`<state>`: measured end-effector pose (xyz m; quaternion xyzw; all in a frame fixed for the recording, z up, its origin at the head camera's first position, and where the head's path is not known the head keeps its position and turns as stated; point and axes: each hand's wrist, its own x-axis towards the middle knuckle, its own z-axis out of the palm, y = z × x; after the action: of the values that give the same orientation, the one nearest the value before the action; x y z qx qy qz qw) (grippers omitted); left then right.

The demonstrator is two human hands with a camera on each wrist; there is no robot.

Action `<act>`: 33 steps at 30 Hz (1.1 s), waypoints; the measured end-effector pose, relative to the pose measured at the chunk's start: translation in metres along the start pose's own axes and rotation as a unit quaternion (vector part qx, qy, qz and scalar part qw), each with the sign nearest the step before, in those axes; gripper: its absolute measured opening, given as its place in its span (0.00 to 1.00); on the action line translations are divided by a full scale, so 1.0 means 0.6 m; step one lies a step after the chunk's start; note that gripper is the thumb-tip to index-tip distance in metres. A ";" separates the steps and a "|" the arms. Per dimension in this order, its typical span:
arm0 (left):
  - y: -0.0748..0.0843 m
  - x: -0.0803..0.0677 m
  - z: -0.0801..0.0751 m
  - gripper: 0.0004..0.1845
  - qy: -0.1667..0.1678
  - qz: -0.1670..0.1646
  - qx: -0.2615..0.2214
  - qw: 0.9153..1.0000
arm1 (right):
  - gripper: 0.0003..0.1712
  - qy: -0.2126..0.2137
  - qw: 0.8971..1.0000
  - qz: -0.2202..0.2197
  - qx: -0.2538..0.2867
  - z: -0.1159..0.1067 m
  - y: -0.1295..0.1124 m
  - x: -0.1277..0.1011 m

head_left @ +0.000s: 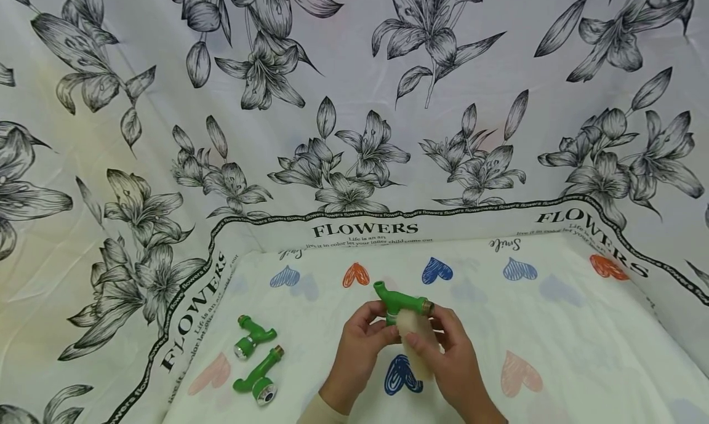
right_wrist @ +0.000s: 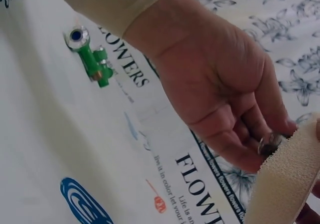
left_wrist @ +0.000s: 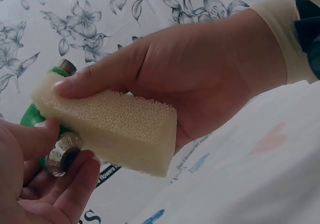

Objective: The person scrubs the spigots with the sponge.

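A green plastic tap (head_left: 404, 301) with a brass threaded end is held up in front of me. My left hand (head_left: 357, 350) grips it by its silver knob (left_wrist: 64, 154), fingers curled round that side. In my right hand (head_left: 456, 359) is a cream sponge block (head_left: 416, 344), pinched between thumb and fingers. In the left wrist view the sponge (left_wrist: 120, 119) lies against the green body and covers part of it. The right thumb presses on the sponge near the threaded end.
Two more green taps lie on the heart-printed white cloth at the left: one farther back (head_left: 257, 335) and one nearer (head_left: 260, 378). A white curtain (head_left: 354, 73) with black flower prints rises behind and along the sides.
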<state>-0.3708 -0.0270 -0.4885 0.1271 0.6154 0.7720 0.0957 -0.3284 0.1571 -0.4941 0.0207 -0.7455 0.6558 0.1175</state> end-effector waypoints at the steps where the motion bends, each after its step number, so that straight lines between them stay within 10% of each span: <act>1: 0.001 -0.001 -0.001 0.21 -0.003 -0.005 -0.004 1.000 | 0.31 0.000 1.000 0.002 -0.003 -0.002 0.001 0.003; 11: 0.007 -0.003 -0.004 0.20 -0.053 -0.002 0.016 0.998 | 0.31 0.002 1.000 0.011 -0.003 -0.017 0.012 0.018; 33: -0.004 0.003 -0.001 0.21 0.022 -0.019 0.008 1.000 | 0.34 -0.020 1.000 0.010 0.001 0.007 -0.005 -0.003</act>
<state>-0.3729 -0.0265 -0.4909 0.0989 0.6257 0.7679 0.0956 -0.3270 0.1527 -0.4921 0.0265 -0.7471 0.6572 0.0965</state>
